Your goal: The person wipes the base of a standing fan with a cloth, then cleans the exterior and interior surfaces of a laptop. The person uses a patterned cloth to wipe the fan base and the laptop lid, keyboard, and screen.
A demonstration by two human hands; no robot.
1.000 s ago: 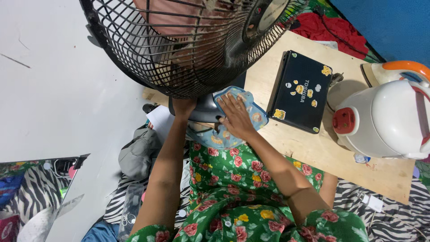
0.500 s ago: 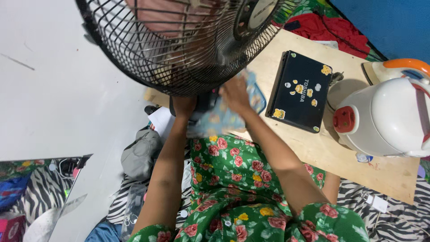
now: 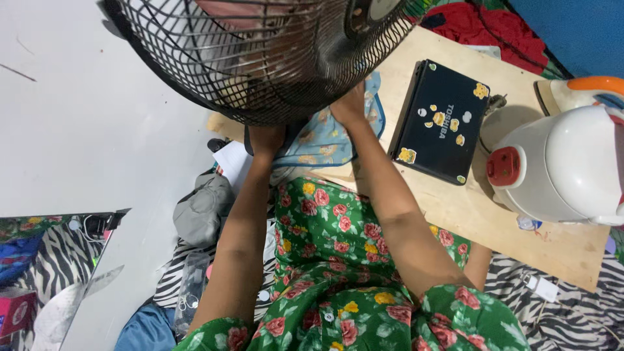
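Note:
A black wire-grille fan (image 3: 260, 52) stands at the near edge of a plywood tabletop (image 3: 448, 208) and fills the top of the view. My left hand (image 3: 265, 138) reaches under the grille and grips the dark fan base, its fingers mostly hidden. My right hand (image 3: 351, 107) presses a light blue patterned cloth (image 3: 322, 140) against the base, fingertips hidden behind the grille. The cloth drapes over the table's edge toward my lap.
A closed black laptop (image 3: 442, 120) with stickers lies right of my hand. A white rice cooker (image 3: 565, 169) with a red button stands at the far right, beside an orange-handled iron (image 3: 588, 88). Grey clothes (image 3: 201, 211) and zebra-print fabric (image 3: 565, 305) lie below.
My right hand has slid the cloth away from me, up along the fan base and under the grille. My left hand has stayed on the base.

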